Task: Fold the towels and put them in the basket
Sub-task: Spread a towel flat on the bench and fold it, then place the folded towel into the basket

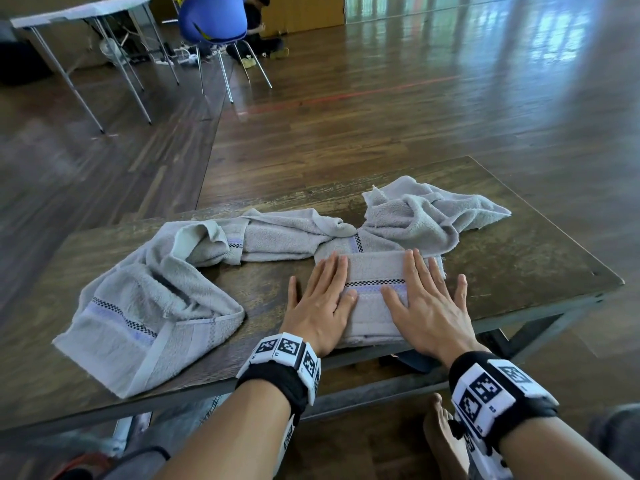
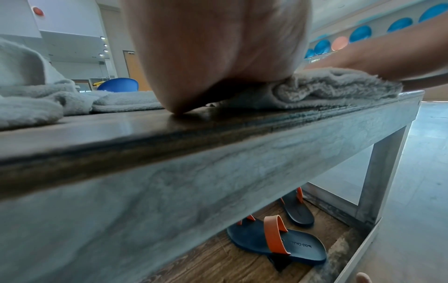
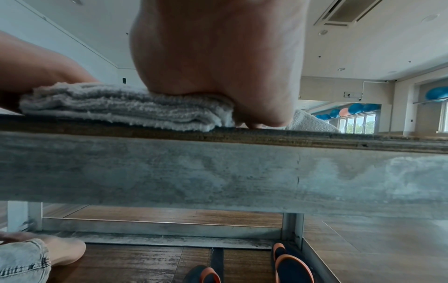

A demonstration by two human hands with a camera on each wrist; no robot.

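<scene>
A folded grey towel (image 1: pixel 375 271) with a checkered band lies near the front edge of the low wooden table (image 1: pixel 519 258). My left hand (image 1: pixel 320 299) lies flat on its left side, fingers straight. My right hand (image 1: pixel 424 303) presses flat on its right side. In the left wrist view the palm (image 2: pixel 218 57) sits on the towel's layered edge (image 2: pixel 327 86); in the right wrist view the palm (image 3: pixel 218 67) bears down on the stacked folds (image 3: pixel 121 107). Two unfolded grey towels lie on the table: one at the left (image 1: pixel 145 306), one crumpled at the back right (image 1: pixel 426 213). No basket is in view.
Blue-and-orange sandals (image 2: pixel 278 243) lie on the floor under the table. My bare foot (image 1: pixel 440 434) is beside the table's frame. Far back, a person sits on a blue chair (image 1: pixel 214 19) beside a white table (image 1: pixel 79 12). Wooden floor surrounds the table.
</scene>
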